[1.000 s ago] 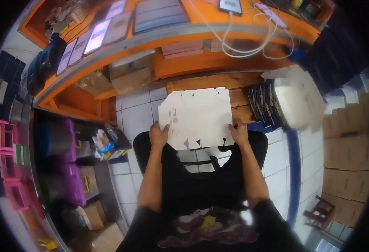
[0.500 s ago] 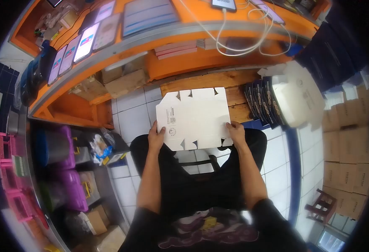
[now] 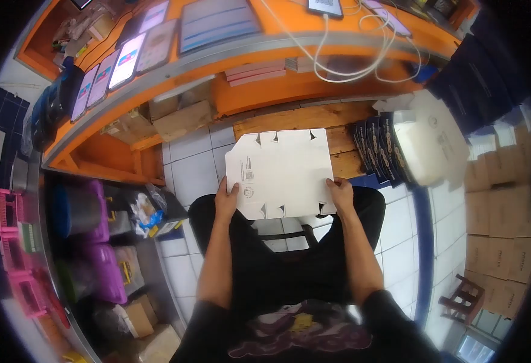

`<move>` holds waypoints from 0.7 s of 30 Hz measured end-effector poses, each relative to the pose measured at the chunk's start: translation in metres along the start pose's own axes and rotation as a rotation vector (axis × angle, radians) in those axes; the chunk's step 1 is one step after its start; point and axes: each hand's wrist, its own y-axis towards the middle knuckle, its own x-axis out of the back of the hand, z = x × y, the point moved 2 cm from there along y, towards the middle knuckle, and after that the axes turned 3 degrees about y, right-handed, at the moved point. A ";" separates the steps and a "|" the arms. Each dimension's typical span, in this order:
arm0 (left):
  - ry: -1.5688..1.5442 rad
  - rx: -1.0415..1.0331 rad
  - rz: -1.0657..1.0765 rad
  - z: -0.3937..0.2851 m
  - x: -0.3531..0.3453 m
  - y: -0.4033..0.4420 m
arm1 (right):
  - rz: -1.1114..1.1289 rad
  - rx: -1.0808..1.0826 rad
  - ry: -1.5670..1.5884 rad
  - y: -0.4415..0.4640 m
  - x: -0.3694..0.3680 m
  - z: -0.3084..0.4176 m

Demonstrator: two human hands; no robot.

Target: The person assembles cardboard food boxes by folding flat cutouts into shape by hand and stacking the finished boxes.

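A flat, unfolded white cardboard box blank (image 3: 283,172) is held level above my lap. It has notches along its far and near edges, a slanted far left corner and small dark print on its left side. My left hand (image 3: 226,195) pinches its left edge, thumb on top. At the opposite edge, my right hand (image 3: 339,192) grips it the same way, near the right front corner. The fingers beneath the cardboard are hidden. Beyond the blank lies a low wooden bench (image 3: 295,115), partly covered by it.
Dark printed boxes (image 3: 377,148) stand in a row at the bench's right end, beside white cardboard blanks (image 3: 440,130). An orange counter (image 3: 217,60) ahead carries phones (image 3: 126,60) and white cables. Brown cartons (image 3: 501,212) are stacked far right. Shelves with purple bins (image 3: 105,272) stand at left.
The view has shifted very slightly. Both hands keep their hold on the white box blank, which stays almost in the same place.
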 end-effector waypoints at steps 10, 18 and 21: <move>-0.273 0.133 -0.110 -0.045 0.014 -0.016 | 0.622 0.027 0.685 -0.040 0.024 0.052; -0.444 -0.422 -0.076 -0.137 0.052 -0.061 | 0.568 0.263 0.578 -0.046 0.059 0.077; -0.413 -0.362 -0.047 -0.117 0.042 -0.051 | 0.444 0.343 0.579 -0.031 0.050 0.071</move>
